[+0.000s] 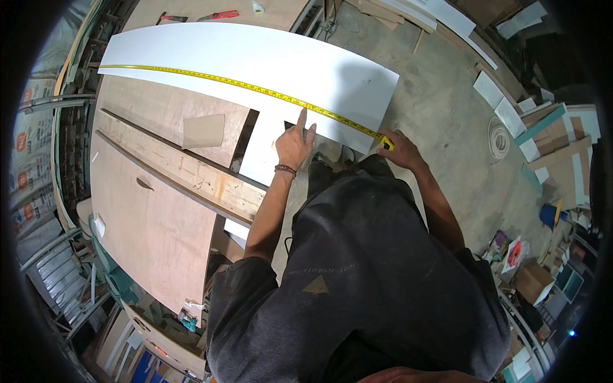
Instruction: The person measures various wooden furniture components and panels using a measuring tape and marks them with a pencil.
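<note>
Strong light is brightening the white board [255, 51] almost to glare, while a soft shadow [357, 86] is darkening its right end. The fisheye lens is bending straight edges, and black vignetting is swallowing the corners.

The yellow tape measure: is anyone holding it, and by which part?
Yes: the right hand holds the tape measure by its case, at the blade's right end.
</note>
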{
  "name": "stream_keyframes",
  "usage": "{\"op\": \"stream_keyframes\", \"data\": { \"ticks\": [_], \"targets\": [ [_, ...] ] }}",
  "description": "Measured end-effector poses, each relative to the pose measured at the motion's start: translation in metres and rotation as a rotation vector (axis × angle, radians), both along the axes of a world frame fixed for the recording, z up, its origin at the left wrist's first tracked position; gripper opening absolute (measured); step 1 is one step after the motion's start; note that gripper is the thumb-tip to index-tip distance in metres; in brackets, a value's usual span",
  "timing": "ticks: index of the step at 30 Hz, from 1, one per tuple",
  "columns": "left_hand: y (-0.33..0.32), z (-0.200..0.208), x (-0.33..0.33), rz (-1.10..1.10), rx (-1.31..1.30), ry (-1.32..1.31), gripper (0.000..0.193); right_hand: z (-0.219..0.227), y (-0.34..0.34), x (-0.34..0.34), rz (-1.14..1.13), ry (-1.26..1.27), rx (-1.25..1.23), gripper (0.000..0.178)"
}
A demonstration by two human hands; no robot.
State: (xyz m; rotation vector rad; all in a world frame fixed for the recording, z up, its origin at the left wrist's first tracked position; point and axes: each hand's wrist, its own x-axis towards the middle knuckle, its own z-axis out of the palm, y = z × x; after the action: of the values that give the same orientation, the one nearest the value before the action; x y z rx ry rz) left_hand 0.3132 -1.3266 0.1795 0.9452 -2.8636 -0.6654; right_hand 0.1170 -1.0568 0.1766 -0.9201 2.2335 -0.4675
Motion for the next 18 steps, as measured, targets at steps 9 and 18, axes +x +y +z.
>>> {"op": "stream_keyframes", "data": {
  "ticks": [9,18],
  "targets": [
    [-0.001,-0.008,-0.004,0.0,0.011,-0.15,0.065,-0.009,0.0,-0.001,-0.021,0.014,0.015,0.059],
    [-0.001,-0.006,-0.007,-0.03,-0.029,-0.16,0.064,-0.009,-0.004,0.0,-0.053,0.016,0.027,0.057]
  ]
}}
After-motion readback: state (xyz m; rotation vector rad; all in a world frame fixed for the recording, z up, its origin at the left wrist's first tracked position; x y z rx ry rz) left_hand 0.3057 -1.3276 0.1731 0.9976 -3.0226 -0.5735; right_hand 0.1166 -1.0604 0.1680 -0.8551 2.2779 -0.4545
